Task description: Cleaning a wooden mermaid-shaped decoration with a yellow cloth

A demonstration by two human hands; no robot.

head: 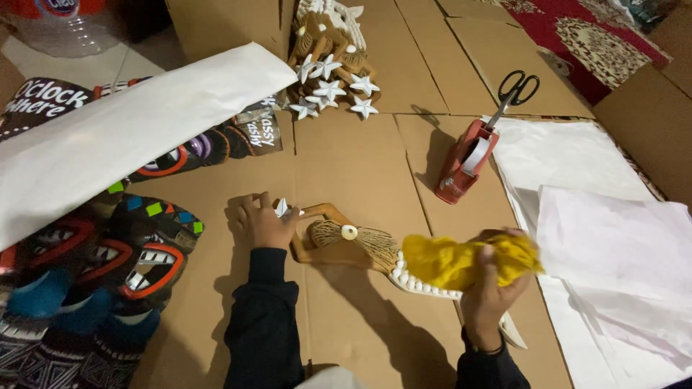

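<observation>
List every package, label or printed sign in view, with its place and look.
Plastic bottle: top left corner, clear, red label.
Dark lettered sign: left edge, rounded, black with white lettering.
Foil packets: beside the white paper sheet, silvery, printed.
No screens.

We see a flat carved wooden fish (360,248) with a white shell eye and a white-dotted edge lying on the cardboard, its tail end covered by a crumpled yellow cloth (461,261).
</observation>
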